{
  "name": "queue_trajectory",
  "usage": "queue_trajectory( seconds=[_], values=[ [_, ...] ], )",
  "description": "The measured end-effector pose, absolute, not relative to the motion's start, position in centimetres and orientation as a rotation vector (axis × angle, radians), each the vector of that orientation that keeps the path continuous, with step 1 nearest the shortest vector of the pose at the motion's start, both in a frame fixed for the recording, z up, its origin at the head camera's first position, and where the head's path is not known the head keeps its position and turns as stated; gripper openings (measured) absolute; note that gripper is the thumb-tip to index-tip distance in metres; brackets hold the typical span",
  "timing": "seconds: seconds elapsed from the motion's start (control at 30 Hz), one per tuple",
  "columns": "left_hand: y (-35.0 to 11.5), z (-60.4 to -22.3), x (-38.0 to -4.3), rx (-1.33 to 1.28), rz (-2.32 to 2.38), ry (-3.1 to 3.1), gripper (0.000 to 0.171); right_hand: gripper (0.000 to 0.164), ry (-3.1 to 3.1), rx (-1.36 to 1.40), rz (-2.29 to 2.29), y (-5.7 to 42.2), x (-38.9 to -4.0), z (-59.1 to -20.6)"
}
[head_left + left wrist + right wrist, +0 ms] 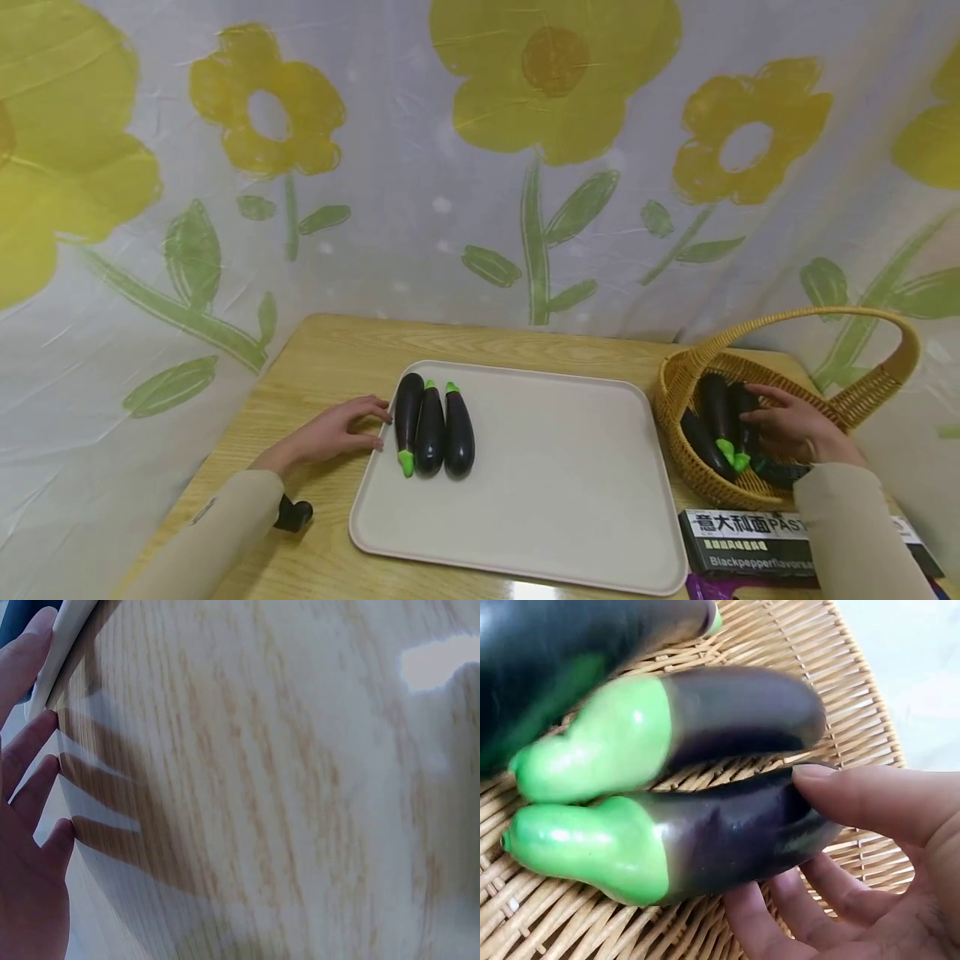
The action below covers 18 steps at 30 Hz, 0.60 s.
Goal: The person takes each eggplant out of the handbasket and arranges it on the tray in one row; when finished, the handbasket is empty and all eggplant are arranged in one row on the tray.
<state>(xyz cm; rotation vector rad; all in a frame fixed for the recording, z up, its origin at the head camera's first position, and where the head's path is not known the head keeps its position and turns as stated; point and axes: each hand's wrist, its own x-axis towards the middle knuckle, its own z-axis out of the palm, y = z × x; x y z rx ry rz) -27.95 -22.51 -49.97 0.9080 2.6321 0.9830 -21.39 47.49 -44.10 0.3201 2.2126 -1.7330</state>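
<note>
Inside the wicker basket [678, 454], my right hand [798, 427] grips a dark purple eggplant [727, 832] with a green cap. In the right wrist view the thumb lies on top of it and the fingers curl round its lower side. Another eggplant [742, 712] lies right beside it, and more dark ones rest in the basket. Three eggplants lie side by side at the left end of the white tray [555, 475], the middle one [430, 429] between two others. My left hand [341, 429] rests at the tray's left rim, fingers spread, holding nothing.
The basket's tall arched handle [817, 312] rises over my right hand. A black pasta box [750, 546] lies in front of the basket, partly under my right sleeve, with a purple item [708, 587] by it. A flowered curtain [405, 208] hangs behind the wooden table [337, 350].
</note>
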Motion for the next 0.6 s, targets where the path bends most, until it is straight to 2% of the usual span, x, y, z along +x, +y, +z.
queue_trajectory(
  seconds=[0.1, 0.3, 0.6],
  values=[
    [-22.6, -49.9, -27.8, 0.927, 0.993, 2.631, 0.039, 0.065, 2.269, 0.319, -1.649, 47.3, -21.3, -43.9],
    [-22.6, -49.8, -27.8, 0.949, 0.995, 2.630, 0.039, 0.054, 2.294, 0.330, -1.609, 47.3, -21.1, -43.5],
    [-22.5, -50.0, -28.0, 0.939, 0.989, 2.633, 0.039, 0.057, 2.409, 0.226, -1.525, 47.3, -20.6, -42.4]
  ],
)
